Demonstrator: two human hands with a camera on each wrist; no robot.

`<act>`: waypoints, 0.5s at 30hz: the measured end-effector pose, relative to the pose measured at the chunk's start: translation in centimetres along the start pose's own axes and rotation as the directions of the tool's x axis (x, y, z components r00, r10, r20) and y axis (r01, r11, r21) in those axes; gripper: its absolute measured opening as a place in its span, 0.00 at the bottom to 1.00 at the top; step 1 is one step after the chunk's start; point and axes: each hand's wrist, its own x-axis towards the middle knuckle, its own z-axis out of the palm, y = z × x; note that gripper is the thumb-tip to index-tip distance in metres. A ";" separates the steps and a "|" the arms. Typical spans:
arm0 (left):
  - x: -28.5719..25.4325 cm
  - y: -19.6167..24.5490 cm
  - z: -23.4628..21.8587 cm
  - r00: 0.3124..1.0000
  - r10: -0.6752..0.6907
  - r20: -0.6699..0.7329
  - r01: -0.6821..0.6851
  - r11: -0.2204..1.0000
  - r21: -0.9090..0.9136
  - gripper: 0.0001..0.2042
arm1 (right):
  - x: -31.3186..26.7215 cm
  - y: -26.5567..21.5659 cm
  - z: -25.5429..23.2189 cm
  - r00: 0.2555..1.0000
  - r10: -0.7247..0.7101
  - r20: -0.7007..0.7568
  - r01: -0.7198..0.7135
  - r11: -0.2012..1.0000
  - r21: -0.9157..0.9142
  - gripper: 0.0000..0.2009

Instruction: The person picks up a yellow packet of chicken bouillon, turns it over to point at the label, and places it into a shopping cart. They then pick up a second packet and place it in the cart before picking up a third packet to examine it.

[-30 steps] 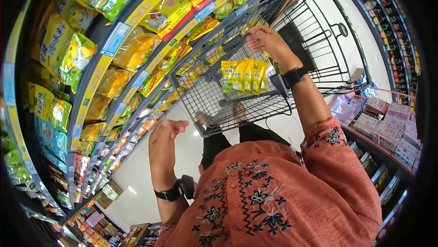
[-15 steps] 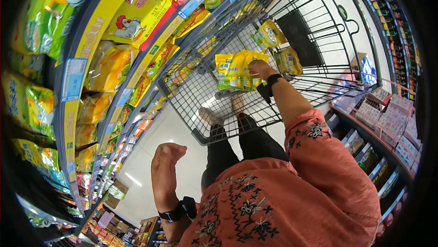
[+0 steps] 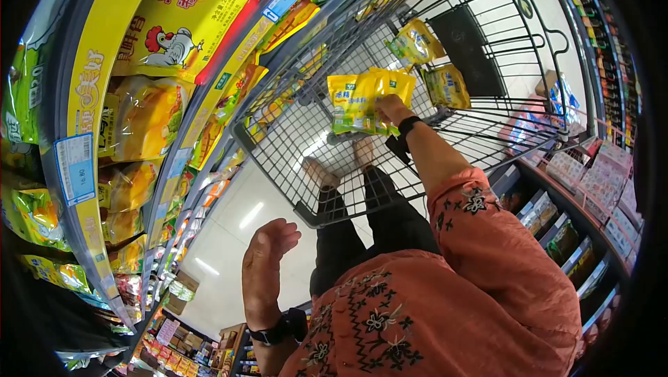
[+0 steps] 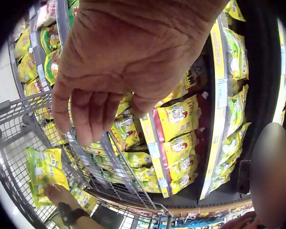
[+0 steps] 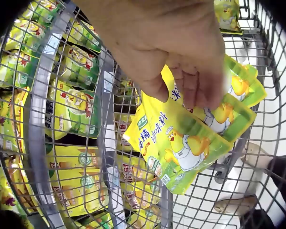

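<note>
Inside the wire shopping cart, my right hand has its fingers curled over the top edge of several yellow-and-green seasoning bags. In the right wrist view, thumb and fingers pinch the front bag, printed with a cartoon chick, while others fan out behind it. Two more yellow bags lie deeper in the cart, beyond that hand. My left hand hangs in the air between cart and shelf, fingers loosely bent around nothing. The left wrist view shows its palm in front of the shelves.
Shelves of yellow seasoning packs rise along the left, close beside the cart. A black panel is fixed to the cart's far part. To the right stands a display of small boxed goods. My legs are right behind the cart.
My right hand came down from above the cart onto the bags and now grips them; they sit closer together. The left hand moved slightly right. The shelf appears nearer in the head view.
</note>
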 end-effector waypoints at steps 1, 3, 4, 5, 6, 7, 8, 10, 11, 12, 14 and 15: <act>0.1 -0.1 0.0 1.000 -0.008 0.006 0.008 1.000 -0.001 0.27 | 0.1 0.2 0.1 1.000 -0.009 0.029 0.009 1.000 -0.004 0.10; 0.1 -0.1 0.1 1.000 -0.017 0.007 0.017 1.000 0.001 0.28 | 0.5 0.5 0.4 0.999 -0.024 0.042 0.028 0.995 -0.100 0.10; 0.2 -0.1 0.1 1.000 -0.020 0.007 0.020 1.000 0.003 0.28 | 0.8 0.6 0.6 0.999 -0.031 0.026 0.036 0.981 -0.191 0.10; 0.2 -0.2 0.1 1.000 -0.025 0.005 0.025 1.000 0.005 0.28 | 1.1 0.8 0.8 0.999 -0.039 0.011 0.040 0.959 -0.280 0.12; 0.2 -0.4 0.0 1.000 -0.030 0.003 0.030 1.000 0.007 0.28 | 2.9 2.3 0.6 0.986 -0.157 0.061 0.168 0.885 -0.435 0.12; 0.2 -0.5 -0.1 0.999 -0.035 0.000 0.035 0.999 0.009 0.28 | 5.8 4.8 0.1 0.956 -0.263 0.129 0.289 0.770 -0.569 0.12; 0.1 -0.5 -0.1 1.000 -0.031 0.000 0.031 0.999 0.009 0.28 | 5.8 4.7 0.2 0.957 -0.260 0.126 0.282 0.746 -0.603 0.13; 0.0 -0.4 0.0 1.000 -0.025 -0.002 0.025 1.000 0.009 0.28 | 2.5 1.7 1.0 0.988 -0.152 0.040 0.147 0.804 -0.576 0.14; 0.0 -0.5 0.0 1.000 -0.030 -0.002 0.030 1.000 -0.001 0.27 | 0.3 -0.3 1.5 0.999 -0.037 -0.034 0.015 0.866 -0.501 0.15; -0.1 -0.5 0.1 0.999 -0.034 -0.002 0.034 0.999 -0.011 0.26 | 1.1 0.1 1.5 0.995 -0.097 -0.019 0.067 0.805 -0.589 0.16; -0.1 -0.6 0.3 0.999 -0.040 -0.004 0.040 0.999 -0.014 0.26 | 4.2 2.4 1.5 0.978 -0.207 0.029 0.160 0.650 -0.743 0.18; -0.1 -0.7 0.5 0.999 -0.039 -0.007 0.039 0.999 -0.008 0.26 | 4.3 2.6 1.7 0.985 -0.173 -0.024 0.116 0.754 -0.647 0.19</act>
